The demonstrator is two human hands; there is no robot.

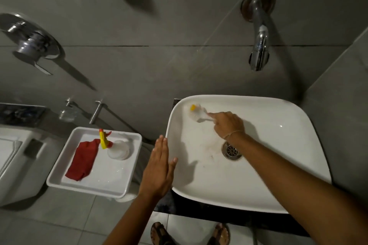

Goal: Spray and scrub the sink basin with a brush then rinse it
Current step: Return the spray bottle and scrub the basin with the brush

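Sink (258, 195): right hand (228, 123) grips brush (197, 113) at basin's ten o'clock; left hand (159, 167) flat, fingers together, at rim's nine o'clock.

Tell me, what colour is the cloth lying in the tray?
The cloth is red, lying in the white tray beside the spray bottle. The head view shows it clearly.

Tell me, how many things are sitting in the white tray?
2. A red cloth lies on the left side of the white tray, and a spray bottle lies beside it on the right. Nothing else shows, though something small could hide under the cloth.
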